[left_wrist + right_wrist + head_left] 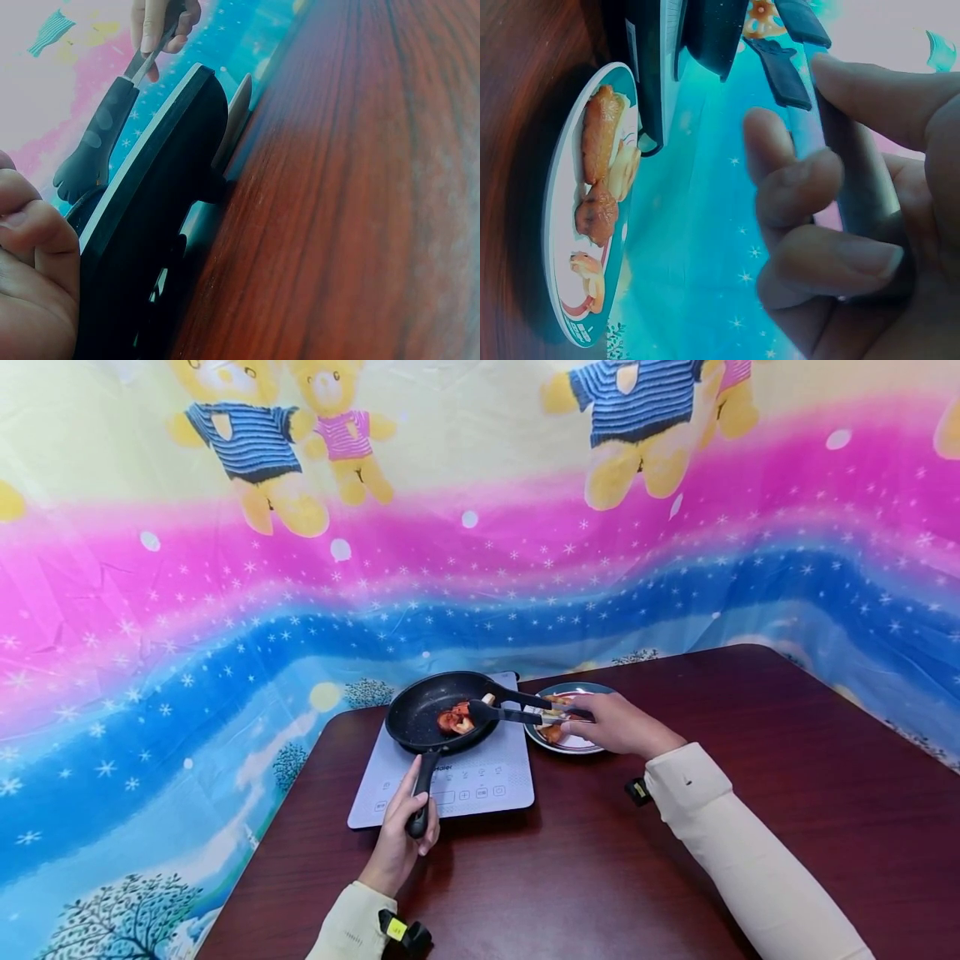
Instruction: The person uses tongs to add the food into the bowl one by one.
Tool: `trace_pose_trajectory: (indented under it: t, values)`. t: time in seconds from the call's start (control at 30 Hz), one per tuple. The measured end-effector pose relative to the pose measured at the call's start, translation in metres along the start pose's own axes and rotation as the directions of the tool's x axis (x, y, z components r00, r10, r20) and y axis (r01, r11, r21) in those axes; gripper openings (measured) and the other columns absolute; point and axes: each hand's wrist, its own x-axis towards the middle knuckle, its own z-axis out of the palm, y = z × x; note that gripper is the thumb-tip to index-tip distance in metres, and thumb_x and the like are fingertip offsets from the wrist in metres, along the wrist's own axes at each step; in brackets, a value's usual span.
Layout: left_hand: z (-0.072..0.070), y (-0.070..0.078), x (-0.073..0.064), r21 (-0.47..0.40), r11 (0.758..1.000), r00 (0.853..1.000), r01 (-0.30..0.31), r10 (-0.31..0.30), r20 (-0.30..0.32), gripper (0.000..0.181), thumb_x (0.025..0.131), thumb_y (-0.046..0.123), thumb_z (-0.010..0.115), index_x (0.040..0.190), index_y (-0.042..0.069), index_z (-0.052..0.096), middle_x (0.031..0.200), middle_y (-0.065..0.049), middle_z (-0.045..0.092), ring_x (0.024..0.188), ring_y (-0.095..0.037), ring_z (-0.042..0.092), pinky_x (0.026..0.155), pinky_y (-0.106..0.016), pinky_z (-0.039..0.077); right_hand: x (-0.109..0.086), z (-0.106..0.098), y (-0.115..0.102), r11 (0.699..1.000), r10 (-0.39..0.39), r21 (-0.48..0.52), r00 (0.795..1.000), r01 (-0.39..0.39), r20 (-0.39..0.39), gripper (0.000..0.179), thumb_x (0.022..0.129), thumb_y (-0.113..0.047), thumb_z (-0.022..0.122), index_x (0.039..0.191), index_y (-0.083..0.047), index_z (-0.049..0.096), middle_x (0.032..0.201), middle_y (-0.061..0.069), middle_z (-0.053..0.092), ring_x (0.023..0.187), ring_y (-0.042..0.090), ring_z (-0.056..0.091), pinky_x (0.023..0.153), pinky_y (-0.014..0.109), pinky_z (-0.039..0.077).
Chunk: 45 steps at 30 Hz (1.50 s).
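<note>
My left hand (401,843) grips the black handle (424,793) of a frying pan (412,706), which sits on a white induction cooker (480,810). Browned food pieces (455,718) lie in the right part of the pan. My right hand (611,722) holds black-tipped tongs (517,716) that reach leftward over the pan's rim, their tips by the food. In the right wrist view, thumb and fingers wrap the tongs' arms, and a lotus root slice (763,19) shows near the tips. Seen from the left wrist, the tongs (97,139) slant down toward the pan, largely hidden there.
Right of the cooker stands a plate (577,747) under my right hand. On it lie a browned chicken wing (601,131), a second browned piece (596,215) and some pale pieces (622,172). A printed cloth (480,568) hangs behind the dark wooden table (570,860).
</note>
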Motion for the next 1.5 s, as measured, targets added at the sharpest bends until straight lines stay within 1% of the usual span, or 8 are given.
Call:
trace_pose_trajectory:
  t: [0.1, 0.23, 0.5, 0.77, 1.07, 1.2, 1.3, 1.5]
  values:
    - [0.0, 0.0, 0.001, 0.001, 1.0, 1.0, -0.002, 0.002, 0.002, 0.065, 0.101, 0.013, 0.035, 0.155, 0.009, 0.001, 0.06, -0.001, 0.05, 0.047, -0.012, 0.043, 0.04, -0.022, 0.032, 0.002, 0.003, 0.0, 0.999, -0.033, -0.014, 0.999, 0.032, -0.032, 0.048, 0.096, -0.027, 0.059, 0.137, -0.002, 0.053, 0.129, 0.017, 0.056, 0.097, 0.024, 0.054, 0.077, 0.038, 0.047]
    - [0.0, -0.001, 0.001, -0.001, 1.0, 1.0, -0.004, 0.004, 0.006, 0.065, 0.1, 0.013, 0.035, 0.155, 0.009, 0.0, 0.06, 0.0, 0.05, 0.046, -0.011, 0.042, 0.04, -0.022, 0.032, 0.004, 0.008, -0.001, 0.998, -0.061, -0.026, 0.997, 0.06, -0.04, 0.045, 0.096, -0.028, 0.06, 0.133, -0.003, 0.057, 0.129, 0.017, 0.057, 0.104, 0.027, 0.055, 0.084, 0.044, 0.048]
    - [0.0, -0.002, 0.001, -0.007, 1.0, 1.0, 0.001, -0.001, 0.002, 0.065, 0.1, 0.013, 0.035, 0.155, 0.009, 0.001, 0.06, 0.0, 0.05, 0.046, -0.011, 0.042, 0.04, -0.021, 0.033, 0.005, 0.012, -0.003, 0.999, -0.026, 0.025, 1.0, 0.026, 0.01, 0.055, 0.094, -0.029, 0.062, 0.141, -0.005, 0.047, 0.137, 0.019, 0.051, 0.119, 0.033, 0.053, 0.094, 0.052, 0.046]
    - [0.001, -0.001, 0.002, -0.011, 1.0, 1.0, 0.005, -0.005, 0.001, 0.064, 0.101, 0.013, 0.035, 0.156, 0.011, 0.002, 0.06, 0.0, 0.05, 0.046, -0.012, 0.041, 0.041, -0.021, 0.033, 0.003, 0.014, -0.006, 0.99, -0.141, 0.019, 0.987, 0.143, -0.074, 0.06, 0.092, -0.017, 0.066, 0.147, -0.021, 0.043, 0.14, 0.012, 0.05, 0.103, 0.02, 0.059, 0.079, 0.038, 0.05]
    - [0.0, -0.001, 0.001, -0.008, 1.0, 1.0, 0.003, -0.003, 0.0, 0.065, 0.1, 0.013, 0.036, 0.156, 0.01, 0.001, 0.06, -0.001, 0.05, 0.046, -0.012, 0.041, 0.04, -0.022, 0.031, 0.005, 0.016, -0.011, 0.994, -0.084, 0.069, 0.995, 0.081, 0.047, 0.064, 0.091, -0.01, 0.065, 0.149, -0.018, 0.039, 0.132, 0.015, 0.055, 0.098, 0.019, 0.064, 0.077, 0.036, 0.053]
    - [-0.001, -0.001, 0.0, -0.011, 1.0, 1.0, -0.004, 0.004, 0.002, 0.065, 0.1, 0.012, 0.035, 0.155, 0.009, 0.0, 0.06, -0.001, 0.05, 0.046, -0.012, 0.041, 0.039, -0.023, 0.03, 0.005, 0.016, -0.013, 0.997, -0.072, 0.04, 0.996, 0.07, 0.05, 0.064, 0.091, -0.006, 0.064, 0.149, -0.02, 0.04, 0.128, 0.015, 0.057, 0.076, 0.018, 0.063, 0.068, 0.034, 0.053]
    - [-0.001, -0.001, 0.0, -0.011, 1.0, 1.0, -0.002, 0.002, 0.0, 0.065, 0.1, 0.012, 0.035, 0.156, 0.01, 0.001, 0.06, 0.0, 0.05, 0.046, -0.012, 0.042, 0.039, -0.022, 0.032, 0.005, 0.017, -0.014, 0.997, -0.078, 0.007, 0.997, 0.078, 0.027, 0.058, 0.094, -0.012, 0.061, 0.148, -0.021, 0.041, 0.125, 0.015, 0.058, 0.061, 0.017, 0.05, 0.059, 0.033, 0.045]
    - [-0.001, -0.001, 0.0, -0.012, 1.0, 1.0, -0.001, 0.001, 0.003, 0.065, 0.1, 0.012, 0.035, 0.155, 0.009, 0.0, 0.06, 0.0, 0.051, 0.047, -0.011, 0.043, 0.04, -0.021, 0.033, 0.005, 0.019, -0.013, 0.995, -0.103, 0.014, 0.994, 0.103, -0.024, 0.051, 0.098, -0.023, 0.056, 0.147, -0.015, 0.044, 0.138, 0.015, 0.051, 0.107, 0.028, 0.058, 0.087, 0.049, 0.049]
